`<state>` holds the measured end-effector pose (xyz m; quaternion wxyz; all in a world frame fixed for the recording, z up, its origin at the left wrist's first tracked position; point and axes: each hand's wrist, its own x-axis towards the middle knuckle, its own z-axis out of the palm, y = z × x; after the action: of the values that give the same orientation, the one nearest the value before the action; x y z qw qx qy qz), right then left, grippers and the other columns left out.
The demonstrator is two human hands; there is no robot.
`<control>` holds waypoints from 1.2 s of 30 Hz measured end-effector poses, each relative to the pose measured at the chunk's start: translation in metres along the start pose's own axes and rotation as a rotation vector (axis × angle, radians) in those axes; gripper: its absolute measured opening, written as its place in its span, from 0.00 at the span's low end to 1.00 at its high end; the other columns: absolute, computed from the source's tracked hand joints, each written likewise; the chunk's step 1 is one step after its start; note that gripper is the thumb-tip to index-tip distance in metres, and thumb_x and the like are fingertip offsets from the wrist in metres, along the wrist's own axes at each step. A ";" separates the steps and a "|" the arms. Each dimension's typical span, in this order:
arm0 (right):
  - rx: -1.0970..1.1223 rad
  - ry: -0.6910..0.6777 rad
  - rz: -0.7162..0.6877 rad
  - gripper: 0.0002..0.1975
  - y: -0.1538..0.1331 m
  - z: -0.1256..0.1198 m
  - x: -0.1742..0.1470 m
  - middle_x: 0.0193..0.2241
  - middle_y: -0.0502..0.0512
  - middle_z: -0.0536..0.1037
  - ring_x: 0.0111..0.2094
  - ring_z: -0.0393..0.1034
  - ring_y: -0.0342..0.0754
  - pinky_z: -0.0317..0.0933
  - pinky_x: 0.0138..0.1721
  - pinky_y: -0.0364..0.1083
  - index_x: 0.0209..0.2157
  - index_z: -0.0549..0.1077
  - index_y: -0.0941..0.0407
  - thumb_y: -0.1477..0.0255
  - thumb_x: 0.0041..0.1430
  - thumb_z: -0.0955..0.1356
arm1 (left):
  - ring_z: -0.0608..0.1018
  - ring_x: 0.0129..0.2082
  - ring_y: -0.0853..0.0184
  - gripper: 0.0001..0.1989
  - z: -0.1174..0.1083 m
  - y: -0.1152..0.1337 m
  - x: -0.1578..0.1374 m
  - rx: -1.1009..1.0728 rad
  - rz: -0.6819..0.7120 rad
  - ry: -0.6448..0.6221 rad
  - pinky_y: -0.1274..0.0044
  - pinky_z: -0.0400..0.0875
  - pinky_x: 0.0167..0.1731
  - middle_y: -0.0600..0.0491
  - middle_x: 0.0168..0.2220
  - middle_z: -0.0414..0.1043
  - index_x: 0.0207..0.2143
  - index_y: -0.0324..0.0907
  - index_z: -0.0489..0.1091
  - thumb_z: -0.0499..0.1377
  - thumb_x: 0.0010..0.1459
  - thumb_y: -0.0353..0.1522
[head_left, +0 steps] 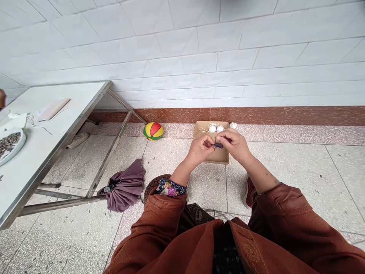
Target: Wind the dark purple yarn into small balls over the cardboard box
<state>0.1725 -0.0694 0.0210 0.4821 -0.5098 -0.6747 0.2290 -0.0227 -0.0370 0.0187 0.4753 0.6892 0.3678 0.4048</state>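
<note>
In the middle of the head view, my left hand (202, 148) and my right hand (236, 144) are close together above an open cardboard box (219, 158). A small dark purple-blue piece (219, 145), too small to make out, sits between the fingertips, pinched by my left hand. The fingers of my right hand are closed on a thin dark stick (215, 143) that stands upright against the piece. Two white yarn balls (212, 128) lie in the box behind my hands. Another white ball (233, 125) is just outside its far right corner.
A white table (85, 93) with a metal frame stands at left, bearing a plate (23, 144) of dark bits and a pale pink item (55, 108). On the floor are a colourful ball (153, 131), a folded purple umbrella (125, 186) and a shoe (78, 140). A tiled wall (228, 61) rises behind.
</note>
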 end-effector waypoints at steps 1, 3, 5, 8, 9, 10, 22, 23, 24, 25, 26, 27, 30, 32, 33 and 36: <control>0.004 0.013 0.032 0.09 0.005 -0.001 0.001 0.34 0.54 0.82 0.39 0.75 0.53 0.70 0.44 0.53 0.36 0.82 0.49 0.63 0.71 0.71 | 0.73 0.30 0.71 0.07 0.001 0.001 -0.001 -0.048 -0.005 -0.043 0.76 0.67 0.34 0.56 0.30 0.73 0.30 0.43 0.71 0.68 0.50 0.28; 0.029 0.004 0.101 0.10 0.014 0.001 0.001 0.34 0.53 0.82 0.38 0.75 0.52 0.70 0.43 0.52 0.35 0.82 0.50 0.63 0.70 0.72 | 0.73 0.30 0.72 0.09 0.003 0.002 -0.001 -0.170 -0.039 -0.098 0.76 0.68 0.35 0.56 0.31 0.73 0.31 0.43 0.71 0.69 0.52 0.31; 0.063 -0.031 0.160 0.10 0.021 0.008 -0.001 0.33 0.53 0.82 0.37 0.75 0.51 0.69 0.41 0.51 0.34 0.82 0.51 0.62 0.69 0.72 | 0.73 0.30 0.72 0.11 0.003 0.002 0.000 -0.262 -0.071 -0.083 0.77 0.68 0.35 0.57 0.31 0.73 0.32 0.43 0.70 0.70 0.52 0.33; 0.087 -0.070 0.194 0.10 0.022 0.021 -0.009 0.32 0.53 0.82 0.34 0.75 0.50 0.68 0.38 0.49 0.34 0.82 0.51 0.61 0.68 0.72 | 0.72 0.30 0.72 0.11 0.003 -0.001 0.005 -0.266 -0.111 0.052 0.78 0.68 0.34 0.57 0.31 0.73 0.32 0.43 0.70 0.71 0.50 0.32; 0.089 -0.090 0.182 0.10 0.020 0.024 -0.012 0.31 0.52 0.82 0.34 0.74 0.50 0.68 0.38 0.49 0.34 0.81 0.52 0.62 0.68 0.72 | 0.72 0.29 0.73 0.11 0.003 -0.002 0.007 -0.239 -0.128 0.103 0.78 0.67 0.34 0.58 0.30 0.73 0.32 0.43 0.70 0.70 0.50 0.30; 0.091 -0.115 0.162 0.10 0.017 0.026 -0.015 0.31 0.52 0.81 0.34 0.74 0.50 0.68 0.38 0.49 0.35 0.82 0.52 0.62 0.68 0.72 | 0.71 0.29 0.73 0.11 0.002 -0.003 0.008 -0.206 -0.145 0.149 0.78 0.67 0.33 0.58 0.29 0.72 0.31 0.43 0.70 0.69 0.49 0.29; -0.012 -0.017 0.047 0.07 0.014 -0.006 -0.004 0.34 0.53 0.82 0.40 0.75 0.53 0.69 0.45 0.52 0.36 0.84 0.49 0.66 0.69 0.72 | 0.68 0.27 0.73 0.10 0.007 -0.006 0.008 -0.097 -0.112 0.030 0.77 0.63 0.30 0.59 0.28 0.70 0.32 0.43 0.71 0.68 0.48 0.27; -0.015 -0.004 0.073 0.07 0.018 -0.006 -0.003 0.34 0.53 0.82 0.39 0.75 0.53 0.69 0.44 0.52 0.36 0.83 0.49 0.67 0.69 0.72 | 0.68 0.26 0.73 0.10 0.006 -0.005 0.007 -0.138 -0.118 -0.016 0.78 0.62 0.30 0.59 0.28 0.70 0.32 0.43 0.71 0.69 0.48 0.28; -0.014 0.000 0.106 0.07 0.022 -0.005 -0.003 0.34 0.53 0.81 0.39 0.75 0.52 0.69 0.44 0.52 0.35 0.83 0.50 0.67 0.69 0.72 | 0.67 0.26 0.74 0.10 0.006 -0.003 0.007 -0.186 -0.128 -0.057 0.78 0.61 0.30 0.59 0.28 0.69 0.32 0.43 0.71 0.69 0.49 0.29; -0.009 -0.012 0.142 0.07 0.025 -0.004 -0.004 0.34 0.53 0.81 0.38 0.75 0.52 0.68 0.43 0.51 0.35 0.83 0.50 0.68 0.68 0.72 | 0.67 0.26 0.74 0.10 0.005 -0.002 0.006 -0.237 -0.140 -0.087 0.78 0.61 0.30 0.59 0.28 0.69 0.33 0.43 0.71 0.69 0.49 0.30; -0.002 -0.039 0.175 0.07 0.029 -0.002 -0.005 0.34 0.53 0.81 0.37 0.75 0.51 0.68 0.41 0.50 0.36 0.83 0.51 0.68 0.68 0.72 | 0.67 0.26 0.74 0.10 0.004 -0.001 0.006 -0.285 -0.151 -0.106 0.79 0.61 0.30 0.59 0.28 0.69 0.33 0.43 0.71 0.69 0.49 0.31; 0.001 -0.077 0.199 0.06 0.031 0.000 -0.006 0.34 0.53 0.81 0.36 0.75 0.51 0.68 0.40 0.50 0.36 0.82 0.51 0.69 0.68 0.71 | 0.67 0.27 0.74 0.10 0.003 0.000 0.006 -0.330 -0.160 -0.114 0.79 0.61 0.30 0.59 0.29 0.70 0.33 0.43 0.72 0.69 0.49 0.32; -0.046 -0.188 0.196 0.06 0.035 0.009 -0.012 0.32 0.52 0.81 0.35 0.75 0.50 0.68 0.39 0.49 0.35 0.82 0.52 0.69 0.68 0.72 | 0.71 0.29 0.74 0.11 0.002 -0.001 0.007 -0.427 -0.172 -0.062 0.79 0.65 0.33 0.59 0.31 0.72 0.34 0.43 0.72 0.68 0.48 0.32; -0.121 -0.222 0.149 0.07 0.033 0.014 -0.016 0.32 0.53 0.81 0.36 0.76 0.51 0.69 0.40 0.49 0.35 0.81 0.52 0.69 0.69 0.71 | 0.72 0.30 0.73 0.11 0.001 -0.003 0.008 -0.444 -0.177 0.015 0.78 0.67 0.36 0.59 0.30 0.73 0.34 0.42 0.72 0.68 0.48 0.30; -0.160 -0.235 0.116 0.07 0.031 0.016 -0.019 0.33 0.54 0.82 0.37 0.77 0.52 0.70 0.41 0.50 0.36 0.81 0.52 0.69 0.70 0.71 | 0.72 0.30 0.73 0.11 0.001 -0.004 0.009 -0.437 -0.184 0.056 0.78 0.68 0.37 0.59 0.30 0.73 0.35 0.42 0.73 0.67 0.48 0.29; -0.284 -0.248 0.013 0.07 0.022 0.020 -0.026 0.40 0.57 0.85 0.42 0.80 0.54 0.72 0.43 0.50 0.42 0.81 0.51 0.68 0.74 0.69 | 0.74 0.32 0.73 0.10 0.001 -0.008 0.011 -0.381 -0.215 0.161 0.77 0.69 0.39 0.57 0.32 0.75 0.37 0.42 0.74 0.66 0.50 0.27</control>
<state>0.1660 -0.0814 -0.0165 0.3172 -0.5449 -0.7511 0.1958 -0.0183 -0.0256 0.0134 0.6063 0.5094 0.3930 0.4675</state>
